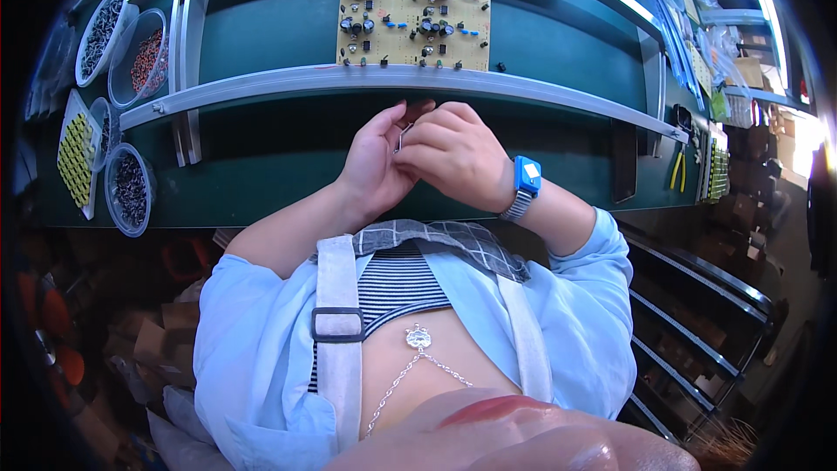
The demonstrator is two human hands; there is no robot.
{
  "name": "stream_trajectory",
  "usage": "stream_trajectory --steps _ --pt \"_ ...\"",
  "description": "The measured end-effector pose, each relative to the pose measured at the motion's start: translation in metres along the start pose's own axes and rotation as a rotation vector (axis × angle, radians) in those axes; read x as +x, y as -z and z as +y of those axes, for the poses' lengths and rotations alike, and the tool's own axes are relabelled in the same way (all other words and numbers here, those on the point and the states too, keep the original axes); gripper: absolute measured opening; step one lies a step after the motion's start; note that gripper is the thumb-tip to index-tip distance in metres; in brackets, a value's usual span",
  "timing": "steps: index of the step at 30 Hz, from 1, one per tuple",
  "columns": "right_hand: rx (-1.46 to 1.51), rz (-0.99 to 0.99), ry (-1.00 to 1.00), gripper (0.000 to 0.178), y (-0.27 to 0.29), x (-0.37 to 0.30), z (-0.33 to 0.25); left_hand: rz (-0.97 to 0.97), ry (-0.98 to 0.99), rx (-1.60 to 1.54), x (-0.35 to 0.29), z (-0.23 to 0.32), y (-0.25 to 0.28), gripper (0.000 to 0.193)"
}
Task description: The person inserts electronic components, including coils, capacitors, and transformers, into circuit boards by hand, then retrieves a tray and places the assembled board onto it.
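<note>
Over the near edge of the green bench, my two hands meet. My left hand point(373, 164) is cupped, palm turned inward, its thumb raised and its other fingers partly hidden. Against it, my right hand point(458, 155) has its fingers curled in a pinch. A thin, shiny sliver shows between them, too small to name. Just beyond the hands, a tan circuit board panel point(410, 9) rests on the metal rail frame point(305, 80). Black cylindrical capacitors and small blue parts stand on the panel in repeated groups.
At the left stand clear tubs of small parts: one with red parts point(148, 61), others with dark leaded parts point(131, 187). A tray of yellow-green pieces point(77, 150) lies beside them. Yellow-handled pliers point(678, 167) and a dark flat object point(624, 161) are at the right.
</note>
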State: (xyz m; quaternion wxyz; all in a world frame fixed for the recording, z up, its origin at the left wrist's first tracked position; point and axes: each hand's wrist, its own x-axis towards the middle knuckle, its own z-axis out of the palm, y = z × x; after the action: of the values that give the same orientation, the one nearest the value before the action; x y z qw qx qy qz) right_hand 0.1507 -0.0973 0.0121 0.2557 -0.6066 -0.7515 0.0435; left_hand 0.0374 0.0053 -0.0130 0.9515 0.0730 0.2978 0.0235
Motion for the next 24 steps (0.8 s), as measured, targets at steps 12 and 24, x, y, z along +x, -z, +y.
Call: stream_trajectory --steps 12,24 --pt "0.07 0.053 -0.102 0.021 -0.001 0.002 0.001 -0.289 0.035 -0.045 0.009 0.001 0.02 0.038" --pt "0.204 0.15 -0.174 0.021 0.005 0.006 0.001 -0.153 -0.035 0.075 0.004 0.002 0.011 0.035"
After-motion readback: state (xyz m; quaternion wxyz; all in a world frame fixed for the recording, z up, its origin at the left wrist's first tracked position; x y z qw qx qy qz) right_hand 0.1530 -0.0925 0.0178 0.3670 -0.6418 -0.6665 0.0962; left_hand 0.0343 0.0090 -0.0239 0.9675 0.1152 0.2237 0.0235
